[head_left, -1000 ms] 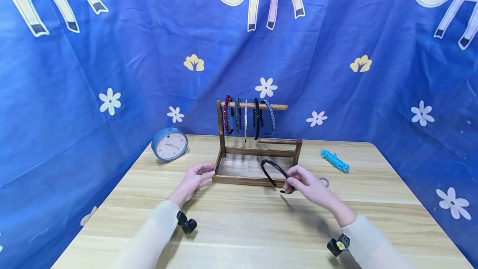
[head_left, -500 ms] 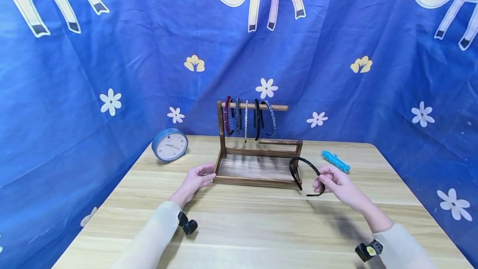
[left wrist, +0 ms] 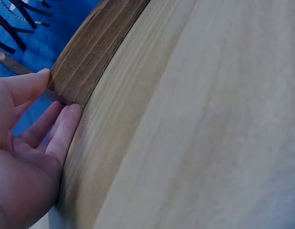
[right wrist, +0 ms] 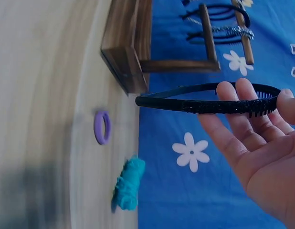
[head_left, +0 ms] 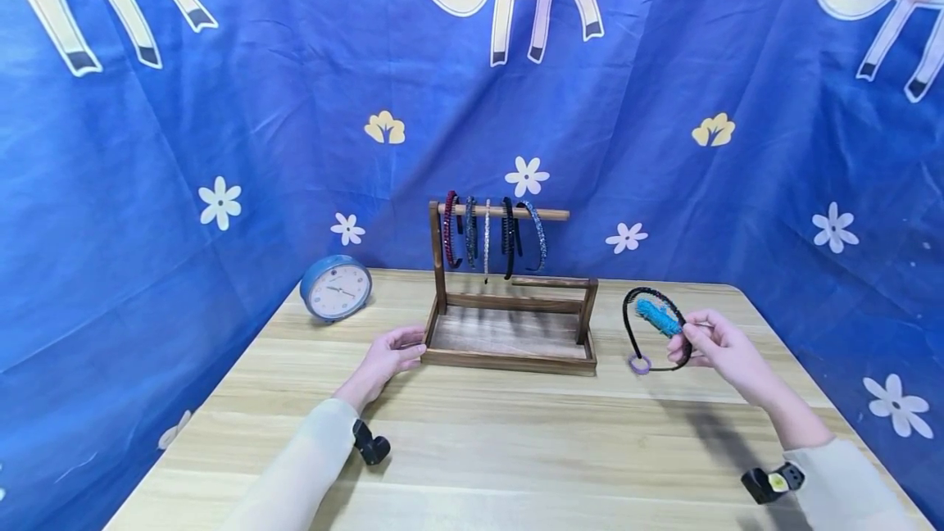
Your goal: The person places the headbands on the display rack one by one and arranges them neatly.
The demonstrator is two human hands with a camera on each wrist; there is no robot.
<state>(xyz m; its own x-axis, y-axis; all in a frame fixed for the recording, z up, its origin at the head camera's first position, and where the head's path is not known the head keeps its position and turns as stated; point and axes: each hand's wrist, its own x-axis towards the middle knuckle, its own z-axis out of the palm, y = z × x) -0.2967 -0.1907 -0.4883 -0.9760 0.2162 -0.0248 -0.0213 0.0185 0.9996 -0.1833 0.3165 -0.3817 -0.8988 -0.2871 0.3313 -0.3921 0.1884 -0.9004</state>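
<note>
My right hand [head_left: 726, 351] pinches a black headband [head_left: 629, 326] between thumb and fingers, raised to the right of a wooden stand [head_left: 509, 360]. Comb teeth line the inside of this headband [right wrist: 185, 105] in the right wrist view. My left hand [head_left: 385, 360] touches the stand's front left corner with fairly straight fingers and thumb; the left wrist view shows the fingertips [left wrist: 73, 109] against that corner. On the stand's upper bar [head_left: 556, 214] hang several headbands, among them a red one [head_left: 447, 232], a white one [head_left: 487, 240] and a glittery blue one [head_left: 540, 236].
A blue round clock [head_left: 337, 289] stands at the table's left rear. Right of the stand lie a purple ring [right wrist: 102, 127] and a bundle of turquoise cord [right wrist: 128, 185], partly seen through the headband's loop. A blue patterned cloth [head_left: 295, 105] surrounds the table's back and sides.
My right hand has carried the black headband rightward, from in front of the stand's tray to over the purple ring and turquoise cord. The left hand stays at the stand's corner.
</note>
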